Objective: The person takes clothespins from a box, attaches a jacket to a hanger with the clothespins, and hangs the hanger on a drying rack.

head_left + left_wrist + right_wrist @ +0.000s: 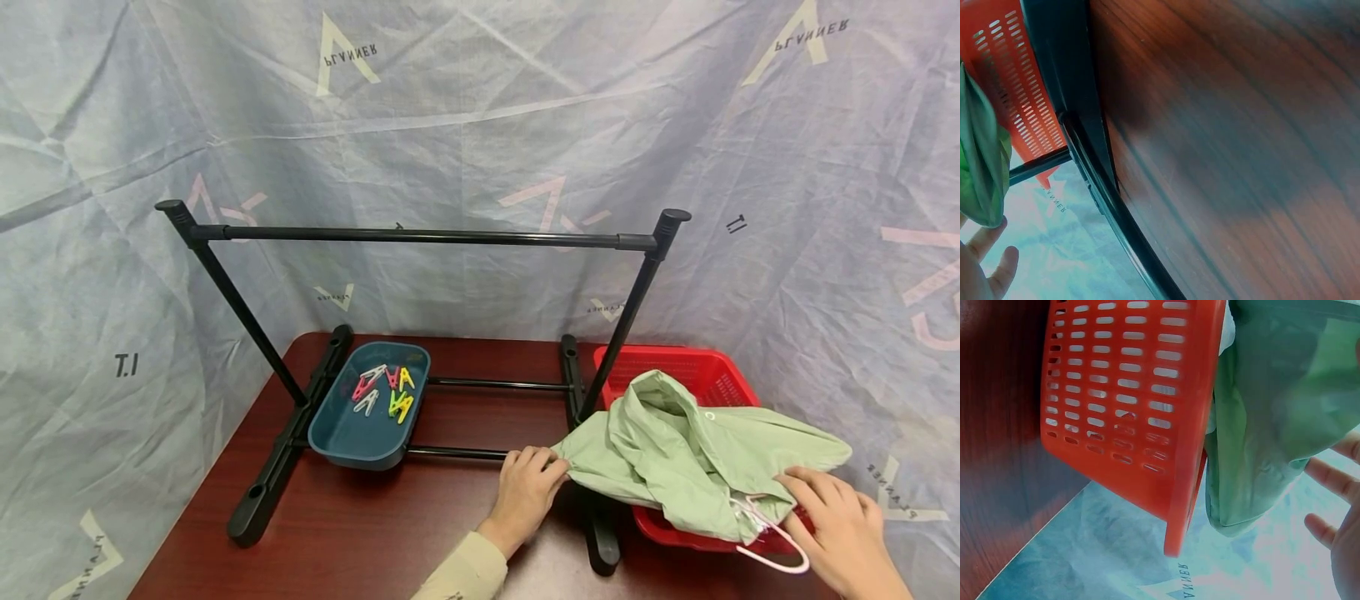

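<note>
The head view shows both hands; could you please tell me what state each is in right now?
Left hand: closed, holding one end of the green garment.
Right hand: closed, holding the garment's other side.

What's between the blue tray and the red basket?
The head view shows two black bars, one rack foot, brown table, and the left hand gripping green cloth.

My left hand (pixel 525 492) at the head feed's lower middle, back upward, fingers bent in a pinch, pale sleeve (pixel 468 571) slanting in from below, my right hand (pixel 836 521) well apart at lower right, fingers curled, pointing leftward.
</note>
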Motion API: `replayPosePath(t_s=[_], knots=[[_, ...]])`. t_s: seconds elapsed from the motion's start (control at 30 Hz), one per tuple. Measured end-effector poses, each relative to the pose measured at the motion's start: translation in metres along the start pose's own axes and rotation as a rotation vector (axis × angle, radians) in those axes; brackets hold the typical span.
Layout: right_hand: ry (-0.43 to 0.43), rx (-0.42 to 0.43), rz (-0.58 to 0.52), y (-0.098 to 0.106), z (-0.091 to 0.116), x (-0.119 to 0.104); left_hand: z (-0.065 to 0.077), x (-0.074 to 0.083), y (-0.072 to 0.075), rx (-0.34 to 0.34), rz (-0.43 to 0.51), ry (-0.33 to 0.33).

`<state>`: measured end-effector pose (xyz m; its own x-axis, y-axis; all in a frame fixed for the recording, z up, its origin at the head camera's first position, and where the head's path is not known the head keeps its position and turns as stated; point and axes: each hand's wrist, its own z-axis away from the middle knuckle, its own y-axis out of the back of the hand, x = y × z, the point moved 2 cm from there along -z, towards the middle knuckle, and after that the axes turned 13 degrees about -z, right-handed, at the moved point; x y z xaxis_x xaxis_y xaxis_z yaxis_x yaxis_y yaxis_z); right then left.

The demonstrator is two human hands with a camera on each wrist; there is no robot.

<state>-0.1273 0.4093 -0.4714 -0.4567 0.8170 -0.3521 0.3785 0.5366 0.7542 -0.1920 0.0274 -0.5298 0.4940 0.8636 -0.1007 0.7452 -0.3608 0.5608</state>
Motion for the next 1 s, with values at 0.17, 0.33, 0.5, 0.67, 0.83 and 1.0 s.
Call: replayPosePath(t_s=[0.17,0.33,0.5,0.67,0.83,1.0], knots=[[0.057,0.059,0.014,0.002,-0.004,-0.003,0.001,-0.001,0.001,-0.003,0.007,0.007],[0.107,0.126,0.035,0.003,-0.01,-0.006,0.0,-0.001,0.002,0.009,-0.005,0.015],[0.133,0.193,0.039,0.001,-0.013,-0.009,-0.001,-0.002,0.001,0.002,-0.002,0.031],[0.089,0.225,0.04,0.002,-0.016,-0.014,-0.002,-0.003,0.002,-0.039,0.019,0.059],[0.03,0.223,0.047,0.004,-0.021,-0.018,-0.003,-0.004,0.003,-0.069,0.035,0.077],[0.012,0.256,0.037,0.004,-0.024,-0.021,-0.005,-0.005,0.006,-0.08,0.056,0.1]])
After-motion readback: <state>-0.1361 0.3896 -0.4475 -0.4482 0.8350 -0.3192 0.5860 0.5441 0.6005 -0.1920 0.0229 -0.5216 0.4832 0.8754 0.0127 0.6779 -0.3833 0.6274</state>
